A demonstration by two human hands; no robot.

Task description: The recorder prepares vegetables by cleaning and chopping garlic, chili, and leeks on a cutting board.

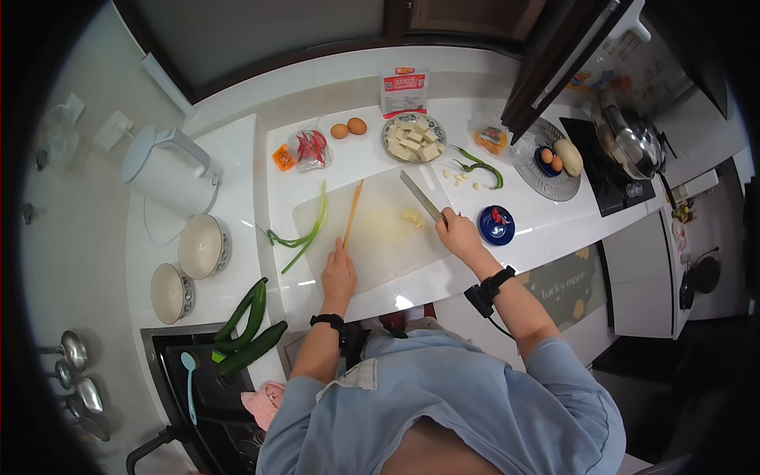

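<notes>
My left hand (339, 274) grips a pair of wooden chopsticks (354, 208) over the left half of a pale translucent cutting board (386, 261). In my right hand (460, 235) is a kitchen knife (420, 195), its blade slanting up and left above the board. Chopped garlic (413, 218) lies in a small heap just left of the knife. Green scallions (314, 231) rest across the board's left edge. Right of my right hand, a blue dish (496, 225) holds chopped red chili. Garlic cloves (461, 179) and green chili peppers (484, 168) lie behind that dish.
A plate of tofu cubes (414, 138) stands at the back, near eggs (348, 127) and bagged red chilies (312, 148). Left are a kettle (172, 172), two bowls (200, 246) and cucumbers (252, 350) at the sink (208, 404). An open window sash (561, 59) overhangs the right side near the wok (629, 139).
</notes>
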